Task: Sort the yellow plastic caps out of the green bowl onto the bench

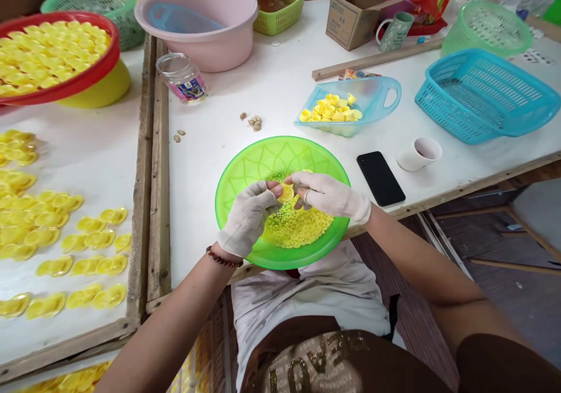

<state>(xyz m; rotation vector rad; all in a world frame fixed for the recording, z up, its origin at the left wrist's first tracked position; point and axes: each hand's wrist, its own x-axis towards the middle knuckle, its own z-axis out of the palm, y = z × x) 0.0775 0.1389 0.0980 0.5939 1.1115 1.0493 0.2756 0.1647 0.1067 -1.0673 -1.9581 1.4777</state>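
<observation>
Both my hands wear white gloves with bare fingertips and meet over a bright green bowl (236,173). My left hand (252,214) pinches a small round yellow plastic piece (286,193) between thumb and fingers. Close against that piece, my right hand (331,194) has its fingers curled together; what sits in them is too small to make out. Under the hands, small yellow beads (298,229) lie in the bowl, with some green ones among them. Beyond the bowl, a translucent blue scoop (377,97) carries yellow cup-shaped pieces (333,108).
A black phone (380,178) and white cup (419,154) are right of the bowl, near a blue basket (491,97). Behind stand a clear jar (182,77) and pink basin (197,36). A wooden strip (155,206) borders the left table, where yellow pieces (39,223) lie.
</observation>
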